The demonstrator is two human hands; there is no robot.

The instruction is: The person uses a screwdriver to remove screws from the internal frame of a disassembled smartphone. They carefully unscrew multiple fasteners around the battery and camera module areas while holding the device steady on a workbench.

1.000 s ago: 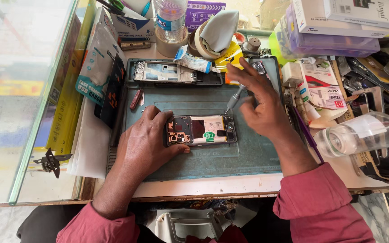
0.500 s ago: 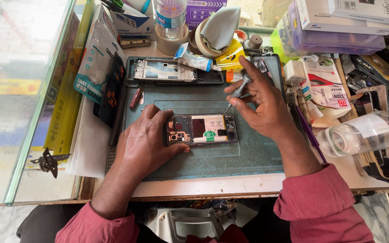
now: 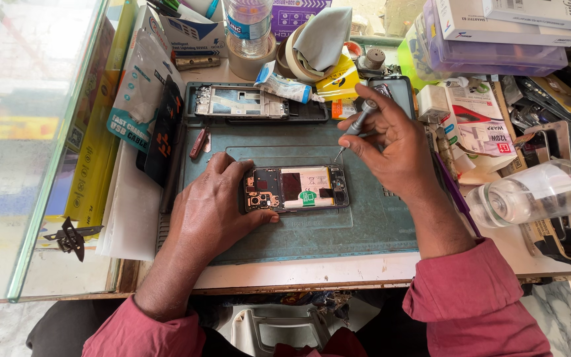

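Opened phone on the repair mat, screwdriver hovering over it

Head cam view: the opened phone [image 3: 297, 188] lies flat, back off, in the middle of the green work mat [image 3: 365, 228]. The left hand [image 3: 214, 210] rests flat on the mat with fingers spread loosely, pressing on the phone's left end, thumb along its lower edge. The right hand [image 3: 391, 142] has its fingers pinched closed around a small grey screwdriver [image 3: 357, 125], tip pointing down at the phone's upper right corner; can't tell if it actually touches. Behind the mat there's a phone frame [image 3: 239, 102], a tube [image 3: 284, 86] and tape rolls [image 3: 249, 59]. A clear plastic bottle [image 3: 536, 192] lies on its side to the right.
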